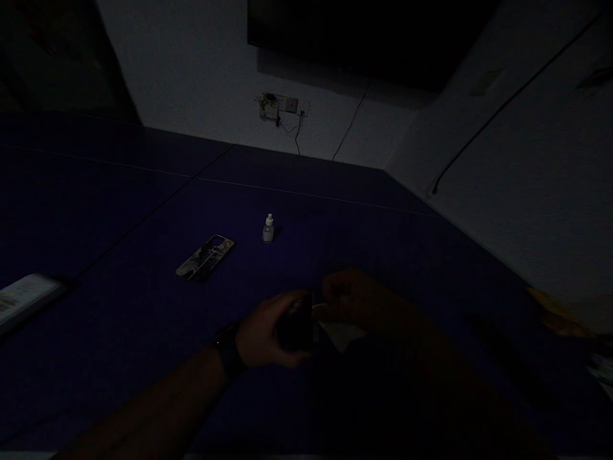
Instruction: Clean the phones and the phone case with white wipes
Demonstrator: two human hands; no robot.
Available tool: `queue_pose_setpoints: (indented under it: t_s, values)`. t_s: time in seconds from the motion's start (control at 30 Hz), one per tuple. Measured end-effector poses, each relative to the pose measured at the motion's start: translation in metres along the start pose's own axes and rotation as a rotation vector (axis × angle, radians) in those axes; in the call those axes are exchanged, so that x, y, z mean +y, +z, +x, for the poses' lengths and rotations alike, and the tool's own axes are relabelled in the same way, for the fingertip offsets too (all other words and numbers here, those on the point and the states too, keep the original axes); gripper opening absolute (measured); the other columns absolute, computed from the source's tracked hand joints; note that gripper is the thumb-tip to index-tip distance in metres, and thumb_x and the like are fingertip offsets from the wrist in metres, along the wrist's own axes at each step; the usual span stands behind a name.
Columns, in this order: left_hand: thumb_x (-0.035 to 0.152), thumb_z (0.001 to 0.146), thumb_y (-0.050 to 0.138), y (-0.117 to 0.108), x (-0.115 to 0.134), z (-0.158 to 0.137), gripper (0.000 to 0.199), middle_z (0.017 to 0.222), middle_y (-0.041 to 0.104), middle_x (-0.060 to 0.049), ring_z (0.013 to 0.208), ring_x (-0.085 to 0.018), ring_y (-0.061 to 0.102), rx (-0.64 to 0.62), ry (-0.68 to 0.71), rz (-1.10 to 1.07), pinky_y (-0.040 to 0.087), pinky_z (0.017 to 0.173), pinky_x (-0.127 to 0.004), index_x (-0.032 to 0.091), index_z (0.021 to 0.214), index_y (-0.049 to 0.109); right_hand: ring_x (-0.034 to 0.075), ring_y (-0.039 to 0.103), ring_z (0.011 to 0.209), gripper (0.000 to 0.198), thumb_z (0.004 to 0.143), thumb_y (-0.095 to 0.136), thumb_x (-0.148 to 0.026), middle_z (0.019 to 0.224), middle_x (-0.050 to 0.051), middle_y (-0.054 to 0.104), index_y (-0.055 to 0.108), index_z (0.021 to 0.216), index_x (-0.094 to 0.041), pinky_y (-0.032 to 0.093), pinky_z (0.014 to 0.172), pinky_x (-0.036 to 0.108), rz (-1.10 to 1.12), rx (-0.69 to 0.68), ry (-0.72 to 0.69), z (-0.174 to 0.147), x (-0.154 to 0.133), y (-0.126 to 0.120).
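Observation:
The light is very dim. My left hand [265,329], with a dark watch on its wrist, curls around what looks like a dark phone [295,324], held up over the table. At the phone's right edge, my right hand [347,297] has its fingers closed in a pinch. A thin pale edge shows by those fingertips; what they hold is too dark to make out. Just below this hand is a pale flat piece [342,335], maybe cloth or paper. Beyond my hands lie a patterned phone case [205,258] and a small white-topped dropper bottle [268,230], which stands upright.
A white box [26,297] rests at the left of the blue table [143,332]. At the right edge are a yellowish item [558,313] and a dim dark long shape. Wall sockets [282,105] with cables sit behind, under a large dark screen [364,38].

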State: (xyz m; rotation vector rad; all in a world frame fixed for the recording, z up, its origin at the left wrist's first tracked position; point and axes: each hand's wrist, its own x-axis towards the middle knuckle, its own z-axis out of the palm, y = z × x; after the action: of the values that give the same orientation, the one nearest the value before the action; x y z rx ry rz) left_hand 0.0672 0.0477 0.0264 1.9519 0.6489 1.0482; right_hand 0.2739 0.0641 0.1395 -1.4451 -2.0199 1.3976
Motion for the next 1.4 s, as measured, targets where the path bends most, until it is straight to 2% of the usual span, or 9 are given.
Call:
queue_pose_setpoints:
  t_s: [0.07, 0.23, 0.4, 0.47, 0.6, 0.67, 0.8, 1.0, 1.4]
  values:
    - [0.036, 0.066, 0.085, 0.000, 0.000, 0.000, 0.078, 0.114, 0.071, -0.008, 0.098, -0.026, 0.069, 0.006, 0.003, -0.001, 0.055, 0.086, -0.038, 0.021, 0.136, 0.051, 0.008, 0.038, 0.054, 0.048, 0.068, 0.081, -0.058, 0.059, -0.007, 0.044, 0.052, 0.065, -0.019, 0.027, 0.049, 0.022, -0.004, 0.062, 0.013, -0.001, 0.000, 0.001]
    - [0.037, 0.065, 0.086, 0.000, 0.000, 0.000, 0.081, 0.116, 0.071, -0.009, 0.101, -0.027, 0.069, -0.001, -0.010, -0.025, 0.054, 0.090, -0.040, 0.021, 0.136, 0.051, 0.008, 0.039, 0.053, 0.043, 0.069, 0.080, -0.052, 0.060, -0.006, 0.046, 0.052, 0.066, -0.019, 0.030, 0.048, 0.020, 0.063, -0.098, 0.050, -0.011, 0.001, 0.008]
    - [0.037, 0.066, 0.084, -0.001, -0.001, -0.002, 0.080, 0.119, 0.071, -0.009, 0.104, -0.027, 0.069, -0.009, -0.018, -0.043, 0.055, 0.089, -0.039, 0.021, 0.137, 0.051, 0.008, 0.042, 0.056, 0.042, 0.066, 0.083, -0.046, 0.063, -0.006, 0.048, 0.050, 0.063, -0.019, 0.031, 0.050, 0.020, 0.079, -0.113, 0.000, -0.018, 0.002, 0.018]
    - [0.038, 0.066, 0.084, 0.000, -0.001, -0.001, 0.080, 0.120, 0.070, -0.010, 0.104, -0.027, 0.069, -0.008, -0.015, -0.039, 0.054, 0.091, -0.039, 0.021, 0.137, 0.051, 0.009, 0.041, 0.056, 0.045, 0.064, 0.083, -0.048, 0.062, -0.006, 0.047, 0.048, 0.063, -0.019, 0.031, 0.050, 0.021, 0.125, -0.054, -0.017, -0.013, 0.004, 0.018]
    - [0.036, 0.066, 0.084, -0.001, 0.000, 0.000, 0.080, 0.117, 0.071, -0.008, 0.101, -0.026, 0.069, -0.018, 0.005, -0.026, 0.054, 0.091, -0.038, 0.022, 0.138, 0.051, 0.009, 0.037, 0.056, 0.052, 0.063, 0.083, -0.056, 0.059, -0.007, 0.041, 0.045, 0.062, -0.021, 0.030, 0.051, 0.021, 0.156, 0.252, -0.078, 0.006, 0.015, 0.013]
    - [0.038, 0.066, 0.085, -0.002, 0.000, 0.000, 0.080, 0.115, 0.071, -0.008, 0.101, -0.026, 0.069, -0.020, 0.000, -0.026, 0.054, 0.089, -0.038, 0.022, 0.137, 0.052, 0.009, 0.036, 0.056, 0.055, 0.062, 0.083, -0.059, 0.058, -0.007, 0.040, 0.044, 0.061, -0.021, 0.029, 0.051, 0.022, 0.173, 0.295, -0.085, 0.012, 0.020, 0.013]
    - [0.039, 0.063, 0.087, -0.002, -0.001, 0.000, 0.082, 0.116, 0.071, -0.008, 0.101, -0.027, 0.068, -0.004, -0.005, -0.010, 0.054, 0.090, -0.038, 0.022, 0.136, 0.053, 0.010, 0.037, 0.056, 0.060, 0.055, 0.085, -0.063, 0.058, -0.006, 0.042, 0.041, 0.059, -0.021, 0.030, 0.051, 0.022, 0.233, 0.157, -0.092, 0.010, 0.022, 0.019]
    - [0.036, 0.065, 0.086, -0.002, -0.003, -0.001, 0.084, 0.119, 0.070, -0.008, 0.103, -0.027, 0.068, -0.015, 0.013, -0.053, 0.053, 0.093, -0.039, 0.023, 0.140, 0.050, 0.009, 0.033, 0.053, 0.057, 0.059, 0.082, -0.063, 0.057, -0.008, 0.039, 0.043, 0.062, -0.022, 0.026, 0.049, 0.022, 0.209, 0.286, -0.018, 0.012, 0.014, 0.017]
    - [0.043, 0.064, 0.087, -0.002, -0.005, -0.003, 0.086, 0.122, 0.069, -0.011, 0.109, -0.030, 0.067, -0.004, -0.042, -0.025, 0.052, 0.098, -0.044, 0.022, 0.139, 0.050, 0.008, 0.039, 0.050, 0.049, 0.065, 0.080, -0.061, 0.055, -0.006, 0.046, 0.052, 0.062, -0.020, 0.027, 0.046, 0.022, 0.106, 0.086, 0.050, 0.005, -0.006, 0.014]
